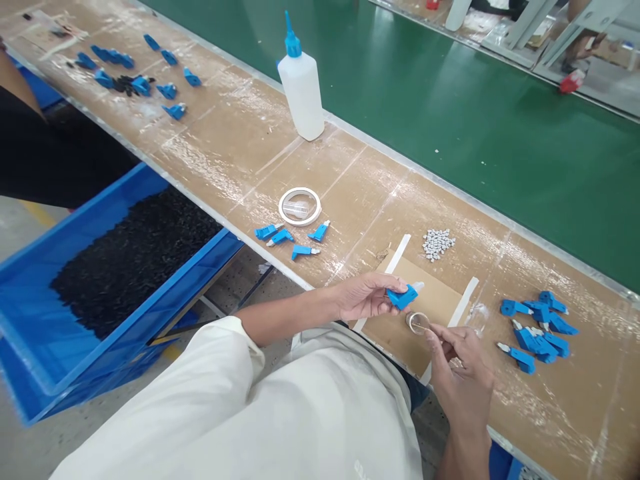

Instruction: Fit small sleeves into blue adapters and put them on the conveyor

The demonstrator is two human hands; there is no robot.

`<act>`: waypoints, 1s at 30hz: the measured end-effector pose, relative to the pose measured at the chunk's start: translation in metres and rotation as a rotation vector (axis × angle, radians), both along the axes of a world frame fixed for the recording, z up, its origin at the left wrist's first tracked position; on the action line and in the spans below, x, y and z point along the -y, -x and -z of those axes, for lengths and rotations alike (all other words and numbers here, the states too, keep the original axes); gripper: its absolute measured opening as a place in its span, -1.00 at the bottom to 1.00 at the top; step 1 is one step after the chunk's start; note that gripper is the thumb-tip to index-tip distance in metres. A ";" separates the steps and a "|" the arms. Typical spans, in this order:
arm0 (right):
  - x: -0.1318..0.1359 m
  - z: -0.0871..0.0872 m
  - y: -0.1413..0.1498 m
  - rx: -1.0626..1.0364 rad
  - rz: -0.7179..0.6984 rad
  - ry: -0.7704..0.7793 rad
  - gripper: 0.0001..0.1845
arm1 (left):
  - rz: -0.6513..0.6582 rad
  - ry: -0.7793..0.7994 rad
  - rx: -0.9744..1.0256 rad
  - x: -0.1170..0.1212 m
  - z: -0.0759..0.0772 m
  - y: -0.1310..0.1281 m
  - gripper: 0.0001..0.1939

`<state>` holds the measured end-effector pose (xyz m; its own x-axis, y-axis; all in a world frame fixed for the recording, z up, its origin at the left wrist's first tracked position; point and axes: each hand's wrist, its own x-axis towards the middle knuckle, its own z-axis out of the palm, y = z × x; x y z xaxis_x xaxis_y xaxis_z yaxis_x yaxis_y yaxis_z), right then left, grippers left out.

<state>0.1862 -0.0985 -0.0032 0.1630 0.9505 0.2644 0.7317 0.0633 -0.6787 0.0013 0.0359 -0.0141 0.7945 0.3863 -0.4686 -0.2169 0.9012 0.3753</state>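
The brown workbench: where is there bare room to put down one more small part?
The workbench looks mostly bare between the white bottle and white ring, and between that ring and the grey pieces. Another patch lies below the blue pile at picture right. Crowded: around the cardboard, where left hand, right hand and cup gather.

Factory workshop: long workbench (240,143), green conveyor belt (425,113), blue crate (35,300) of small black parts (135,267).
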 end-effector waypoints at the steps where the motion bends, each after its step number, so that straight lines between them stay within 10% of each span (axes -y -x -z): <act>1: 0.001 0.001 0.000 -0.005 0.008 0.017 -0.86 | -0.003 -0.002 -0.004 0.000 0.000 0.001 -0.85; 10: -0.045 -0.018 -0.046 0.061 0.254 0.055 -0.71 | -0.076 -0.039 0.011 -0.009 -0.002 0.012 -0.84; 17: -0.128 0.018 -0.071 0.252 0.008 0.149 -0.68 | -0.105 -0.070 0.036 -0.008 -0.002 0.020 -0.74; 30: -0.146 0.013 -0.050 0.520 -0.079 0.330 -0.74 | -0.128 -0.067 -0.005 -0.013 0.007 0.020 -0.75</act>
<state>0.2364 0.0473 -0.0161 0.0182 0.9996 -0.0195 0.9734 -0.0221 -0.2279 -0.0186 0.0486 -0.0213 0.7345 0.5150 -0.4420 -0.3266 0.8391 0.4350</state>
